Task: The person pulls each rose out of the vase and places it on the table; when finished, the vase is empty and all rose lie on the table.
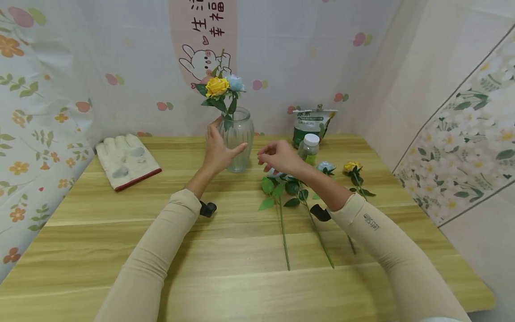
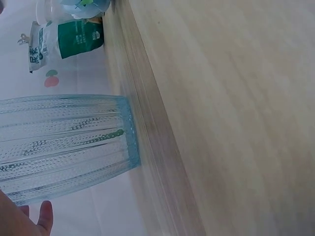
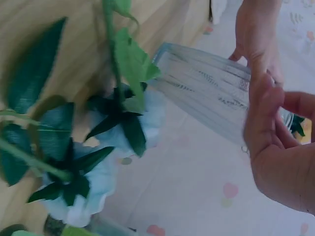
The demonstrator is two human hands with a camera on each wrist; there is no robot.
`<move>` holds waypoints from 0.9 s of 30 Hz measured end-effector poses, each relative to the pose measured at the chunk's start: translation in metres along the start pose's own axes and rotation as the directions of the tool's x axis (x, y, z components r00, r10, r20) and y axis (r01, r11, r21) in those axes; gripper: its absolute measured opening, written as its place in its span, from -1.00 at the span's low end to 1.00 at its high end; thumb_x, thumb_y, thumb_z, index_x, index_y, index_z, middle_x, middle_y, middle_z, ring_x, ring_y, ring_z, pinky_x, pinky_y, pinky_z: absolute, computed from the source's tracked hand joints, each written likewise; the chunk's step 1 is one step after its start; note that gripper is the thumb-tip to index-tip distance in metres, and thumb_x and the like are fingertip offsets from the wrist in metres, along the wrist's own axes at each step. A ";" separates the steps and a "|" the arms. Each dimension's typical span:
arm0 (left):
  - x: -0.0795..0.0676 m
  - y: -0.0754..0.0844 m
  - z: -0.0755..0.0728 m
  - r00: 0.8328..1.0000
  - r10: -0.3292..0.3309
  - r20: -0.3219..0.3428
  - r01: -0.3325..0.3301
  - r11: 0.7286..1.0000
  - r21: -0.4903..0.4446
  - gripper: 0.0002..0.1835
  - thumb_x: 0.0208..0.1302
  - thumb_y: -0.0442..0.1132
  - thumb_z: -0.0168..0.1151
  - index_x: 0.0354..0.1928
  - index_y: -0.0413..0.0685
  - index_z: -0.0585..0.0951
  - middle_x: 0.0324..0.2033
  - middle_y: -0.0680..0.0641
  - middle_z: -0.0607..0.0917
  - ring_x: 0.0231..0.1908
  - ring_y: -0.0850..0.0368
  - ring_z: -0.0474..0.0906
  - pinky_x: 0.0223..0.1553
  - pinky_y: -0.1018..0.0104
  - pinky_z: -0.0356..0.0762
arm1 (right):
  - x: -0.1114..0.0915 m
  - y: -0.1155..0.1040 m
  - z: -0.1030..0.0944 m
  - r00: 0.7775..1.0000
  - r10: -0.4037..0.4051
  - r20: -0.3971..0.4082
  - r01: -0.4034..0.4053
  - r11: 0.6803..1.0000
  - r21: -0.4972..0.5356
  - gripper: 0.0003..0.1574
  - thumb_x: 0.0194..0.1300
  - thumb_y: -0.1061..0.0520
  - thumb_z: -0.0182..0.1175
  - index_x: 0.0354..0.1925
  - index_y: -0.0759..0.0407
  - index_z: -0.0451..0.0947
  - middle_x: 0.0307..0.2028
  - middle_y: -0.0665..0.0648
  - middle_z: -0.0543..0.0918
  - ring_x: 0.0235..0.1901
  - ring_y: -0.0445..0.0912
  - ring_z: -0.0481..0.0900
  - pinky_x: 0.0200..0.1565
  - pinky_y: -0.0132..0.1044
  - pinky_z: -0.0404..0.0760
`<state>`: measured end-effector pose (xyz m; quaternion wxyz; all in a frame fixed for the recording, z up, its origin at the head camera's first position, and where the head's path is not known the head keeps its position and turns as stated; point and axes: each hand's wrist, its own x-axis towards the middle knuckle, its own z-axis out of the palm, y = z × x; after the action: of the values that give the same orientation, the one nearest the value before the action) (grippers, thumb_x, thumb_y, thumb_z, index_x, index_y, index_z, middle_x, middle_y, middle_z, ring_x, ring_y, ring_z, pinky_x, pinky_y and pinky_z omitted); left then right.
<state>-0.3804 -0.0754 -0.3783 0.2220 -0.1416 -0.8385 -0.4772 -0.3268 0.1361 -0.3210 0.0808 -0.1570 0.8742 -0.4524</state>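
Observation:
A ribbed clear glass vase [image 1: 238, 138] stands upright near the table's back edge. In its mouth are a yellow rose [image 1: 217, 87] and a light blue rose [image 1: 235, 83], with a green stem visible inside the glass. My left hand [image 1: 217, 150] is at the vase's left side, thumb and fingers spread; whether they touch the glass I cannot tell. To the right of the vase hovers my right hand [image 1: 281, 156], fingers loosely bent with nothing between them. Below it lie blue roses [image 3: 130, 118] on long stems, their heads partly hidden by the hand and forearm.
A yellow rose [image 1: 352, 167] lies farther right on the wooden table [image 1: 225, 268]. A white-capped bottle [image 1: 311, 145] and a green-and-white bag [image 1: 311, 125] with a clip stand at the back right. A white work glove [image 1: 126, 161] with a red cuff lies at left.

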 end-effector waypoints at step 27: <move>0.000 -0.008 -0.002 0.997 0.074 0.005 -0.074 0.996 0.054 0.03 0.12 -0.03 0.49 0.42 -0.18 0.01 0.35 -0.24 0.16 0.36 -0.19 0.09 0.35 -0.03 0.17 | 0.065 -0.077 0.037 0.946 -0.233 -0.227 0.179 0.955 -0.236 -0.38 0.38 0.13 0.15 0.34 0.29 0.37 0.31 0.19 0.48 -0.64 -0.26 0.47 -0.26 -0.39 0.54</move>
<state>-0.3832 -0.0807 -0.3835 0.2418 -0.1674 -0.8455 -0.4456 -0.3619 0.0436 -0.2795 -0.0961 -0.1969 0.8992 -0.3787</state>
